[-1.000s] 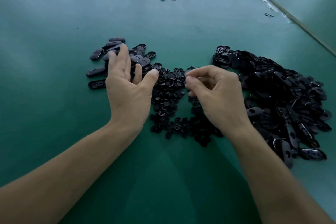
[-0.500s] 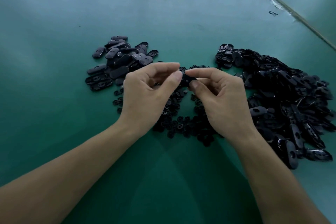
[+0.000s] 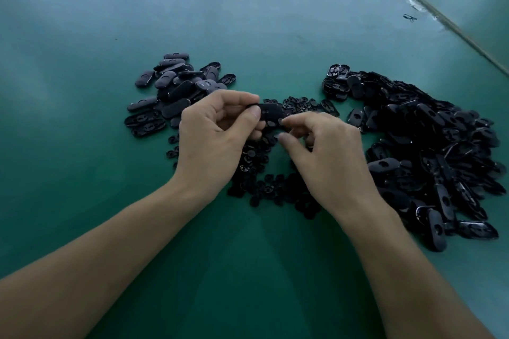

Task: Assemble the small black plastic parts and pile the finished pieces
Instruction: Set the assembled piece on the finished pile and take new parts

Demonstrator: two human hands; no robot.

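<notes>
The left hand point(image 3: 217, 140) pinches one end of an oval shell point(image 3: 271, 113), the right hand point(image 3: 327, 157) its other edge, at four o'clock from the finished pile point(image 3: 176, 91); it seems light, stiff, slick, so grip the rims.

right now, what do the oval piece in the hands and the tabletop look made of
Oval piece: probably moulded black plastic, smooth, semi-matte; faint highlights on its face. Tabletop: green matte sheet, maybe rubber or laminate, unclear; only soft, diffuse glare.

One oval part point(image 3: 271, 113) between left hand point(image 3: 217, 143) and right hand point(image 3: 329, 159) above loose pieces point(image 3: 275, 190)
</notes>
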